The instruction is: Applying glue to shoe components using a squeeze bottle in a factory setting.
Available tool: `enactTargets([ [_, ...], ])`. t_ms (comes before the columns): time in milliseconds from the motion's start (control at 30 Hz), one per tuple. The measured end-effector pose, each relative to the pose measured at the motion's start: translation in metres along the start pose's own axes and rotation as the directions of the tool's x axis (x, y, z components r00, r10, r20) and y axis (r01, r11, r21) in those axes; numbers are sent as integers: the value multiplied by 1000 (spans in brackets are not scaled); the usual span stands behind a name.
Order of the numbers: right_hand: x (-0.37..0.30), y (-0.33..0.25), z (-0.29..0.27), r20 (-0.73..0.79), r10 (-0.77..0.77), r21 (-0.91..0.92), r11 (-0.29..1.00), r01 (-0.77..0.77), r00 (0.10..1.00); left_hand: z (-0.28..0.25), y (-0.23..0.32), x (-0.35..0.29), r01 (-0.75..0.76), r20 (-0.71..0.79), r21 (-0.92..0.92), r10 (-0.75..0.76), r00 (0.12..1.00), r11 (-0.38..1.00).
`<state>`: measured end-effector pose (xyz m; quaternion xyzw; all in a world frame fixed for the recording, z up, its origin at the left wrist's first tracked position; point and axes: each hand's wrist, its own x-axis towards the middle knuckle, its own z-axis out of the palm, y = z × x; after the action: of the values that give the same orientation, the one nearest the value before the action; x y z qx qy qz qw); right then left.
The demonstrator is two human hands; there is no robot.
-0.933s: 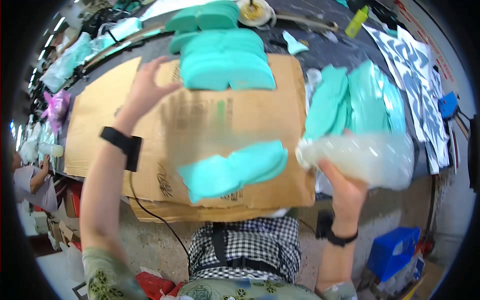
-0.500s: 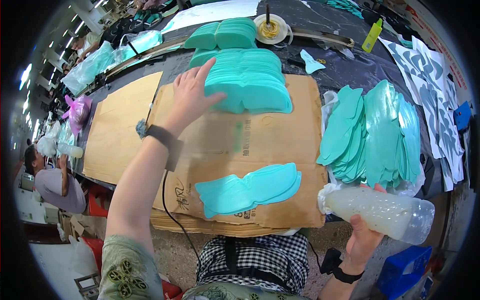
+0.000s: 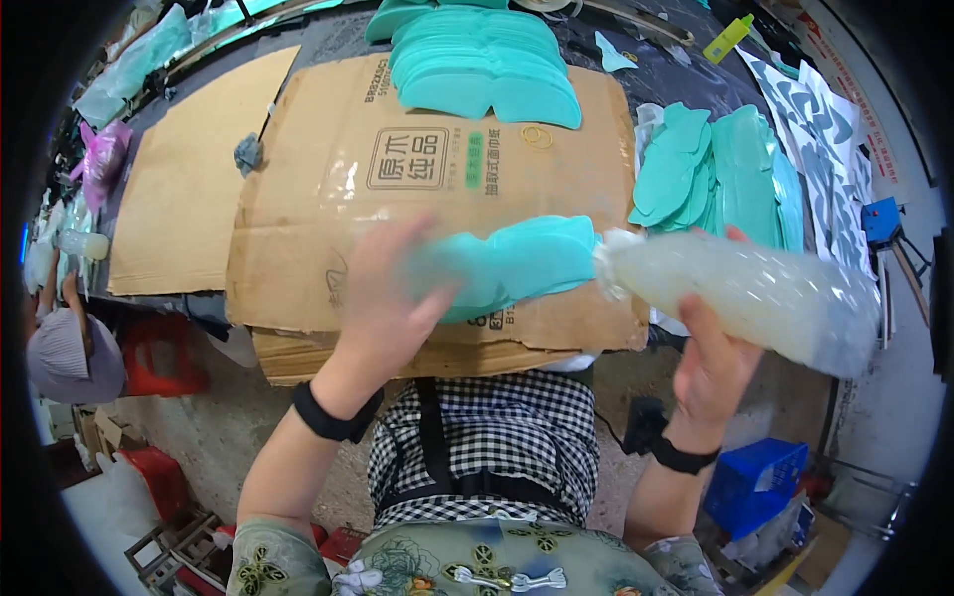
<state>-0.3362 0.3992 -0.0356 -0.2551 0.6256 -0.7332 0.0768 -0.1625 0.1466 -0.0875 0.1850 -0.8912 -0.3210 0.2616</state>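
Note:
My right hand point(image 3: 711, 348) grips a clear plastic bottle point(image 3: 765, 293) holding cloudy whitish liquid, tilted nearly level. Its white cloth-wrapped mouth point(image 3: 618, 263) is at the right end of a few overlapping teal shaped sheets point(image 3: 527, 260), which lie on the cardboard. Over the left end of these sheets is my left hand point(image 3: 393, 298), its fingers smeared by motion; whether it touches or holds them I cannot tell. Beyond, a fanned stack of teal sheets point(image 3: 482, 65) of similar shape rests on the cardboard's far edge.
Flat brown cardboard point(image 3: 298, 199) covers the work area, with another cardboard sheet point(image 3: 189, 189) to its left. More teal pieces point(image 3: 740, 179) pile up at right, beside patterned white sheets point(image 3: 810, 129). A yellow-green bottle point(image 3: 728, 38) lies farther back. Another person point(image 3: 75, 348) is at far left.
My left hand has come down from beside the far stack to the near teal sheets. The bottle's mouth has moved left to their right end. The view has tilted lower.

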Motion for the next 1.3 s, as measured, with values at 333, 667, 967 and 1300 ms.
enactTargets([
  [333,5,26,106,319,-115,-373,897,236,941,-12,-23,-31,-17,-159,270,62,985,963],
  [667,-10,24,164,580,-240,-277,841,466,778,-52,-31,-46,141,-263,-560,-336,904,816],
  [967,42,29,38,59,15,-480,877,16,998,-91,-54,-70,300,-245,314,-229,942,901],
  [1300,-30,30,112,264,-187,-320,909,269,946,-106,-61,-83,380,-285,243,-309,908,892],
])
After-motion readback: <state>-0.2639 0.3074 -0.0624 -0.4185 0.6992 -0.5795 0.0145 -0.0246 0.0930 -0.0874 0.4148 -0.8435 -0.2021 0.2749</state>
